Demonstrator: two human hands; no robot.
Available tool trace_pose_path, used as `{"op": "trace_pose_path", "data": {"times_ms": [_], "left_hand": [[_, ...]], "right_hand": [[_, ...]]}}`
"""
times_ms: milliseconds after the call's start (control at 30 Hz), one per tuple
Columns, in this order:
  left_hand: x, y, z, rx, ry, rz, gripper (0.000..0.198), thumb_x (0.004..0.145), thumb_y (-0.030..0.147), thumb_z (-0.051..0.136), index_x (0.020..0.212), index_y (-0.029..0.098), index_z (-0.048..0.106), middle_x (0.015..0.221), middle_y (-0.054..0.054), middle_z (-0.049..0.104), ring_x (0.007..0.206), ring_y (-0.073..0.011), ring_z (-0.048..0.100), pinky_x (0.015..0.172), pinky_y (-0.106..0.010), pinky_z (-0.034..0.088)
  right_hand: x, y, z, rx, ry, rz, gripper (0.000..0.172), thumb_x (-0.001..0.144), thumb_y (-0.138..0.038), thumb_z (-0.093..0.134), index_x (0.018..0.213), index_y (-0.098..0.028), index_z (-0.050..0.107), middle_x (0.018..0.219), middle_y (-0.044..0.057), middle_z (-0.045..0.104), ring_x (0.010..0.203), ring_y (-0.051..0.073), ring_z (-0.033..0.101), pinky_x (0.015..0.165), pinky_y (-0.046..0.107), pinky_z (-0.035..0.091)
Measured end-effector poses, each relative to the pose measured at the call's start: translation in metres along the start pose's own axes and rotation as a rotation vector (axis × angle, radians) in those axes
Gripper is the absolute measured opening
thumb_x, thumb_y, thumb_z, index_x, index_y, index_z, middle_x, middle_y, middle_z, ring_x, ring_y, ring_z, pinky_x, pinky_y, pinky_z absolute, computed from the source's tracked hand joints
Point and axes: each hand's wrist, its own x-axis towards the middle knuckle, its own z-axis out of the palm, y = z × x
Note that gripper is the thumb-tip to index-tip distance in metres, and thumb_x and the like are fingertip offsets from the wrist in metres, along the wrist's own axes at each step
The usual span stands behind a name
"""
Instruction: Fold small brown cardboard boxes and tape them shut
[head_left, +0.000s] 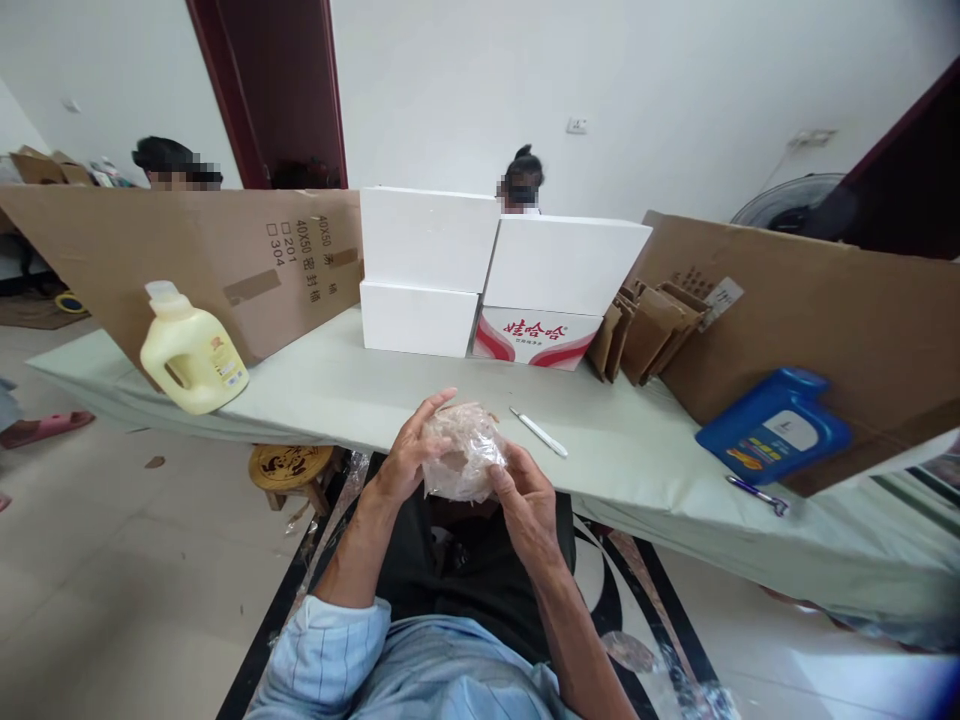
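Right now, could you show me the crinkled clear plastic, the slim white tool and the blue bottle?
Crinkled clear plastic (465,462): head view, on the middle of the bundle.
Slim white tool (541,434): head view, midway along its length.
Blue bottle (772,425): head view, on the middle of its front.

Crumpled plastic bundle (465,462), transparent with a pale brownish cast, rounded in outline, its wrinkled surface marked by bright highlights and loose edges. It is supported between the left hand (405,458) and the right hand (531,490), which touch it from opposite sides, at the near edge of the desk (352,395). Its interior cannot be made out through the folds.
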Motion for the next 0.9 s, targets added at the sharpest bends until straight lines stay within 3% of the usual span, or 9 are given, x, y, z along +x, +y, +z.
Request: {"op": "trace_pose_path", "data": {"times_ms": [100,200,500,733,900], "left_hand": [[-0.004,0.004,-0.004,0.106,0.072,-0.040,0.076,0.071,0.031,0.091,0.141,0.019,0.064,0.116,-0.011,0.079,0.100,-0.0261,0.075,0.087,-0.031,0.058],[-0.007,0.006,-0.001,0.094,0.072,-0.041,0.066,0.069,0.032,0.093,0.129,0.017,0.071,0.113,-0.010,0.080,0.095,-0.0238,0.074,0.085,-0.030,0.058],[-0.009,0.011,0.003,0.176,0.021,-0.074,0.058,0.066,0.030,0.093,0.120,0.017,0.075,0.099,-0.006,0.078,0.083,-0.0199,0.070,0.075,-0.025,0.056],[-0.003,0.006,0.015,0.243,0.136,-0.046,0.055,0.065,0.032,0.095,0.115,0.016,0.078,0.092,-0.005,0.077,0.078,-0.0160,0.068,0.073,-0.023,0.055],[0.005,-0.007,0.023,0.236,0.294,-0.006,0.042,0.067,0.032,0.094,0.103,0.016,0.078,0.085,-0.003,0.076,0.071,-0.0137,0.065,0.067,-0.022,0.054]], "right_hand": [[0.001,-0.005,-0.003,-0.056,-0.018,-0.015,0.049,0.091,-0.055,0.079,0.126,-0.022,0.072,0.124,0.009,0.075,0.111,0.029,0.070,0.096,0.039,0.059],[0.005,-0.011,-0.006,-0.131,-0.020,-0.066,0.049,0.093,-0.056,0.077,0.129,-0.023,0.072,0.126,0.010,0.073,0.111,0.028,0.069,0.092,0.037,0.059],[0.025,-0.036,0.004,-0.368,0.027,-0.437,0.012,0.100,-0.027,0.071,0.107,-0.026,0.081,0.101,0.004,0.074,0.093,0.020,0.069,0.076,0.030,0.056],[0.027,-0.026,0.012,-0.748,0.223,-0.859,0.018,0.101,-0.013,0.067,0.109,-0.025,0.079,0.095,0.006,0.072,0.086,0.020,0.067,0.080,0.035,0.056],[0.031,-0.021,0.014,-0.837,0.110,-0.876,0.027,0.104,-0.013,0.059,0.126,-0.020,0.073,0.104,0.011,0.070,0.094,0.024,0.064,0.084,0.040,0.057]]}}
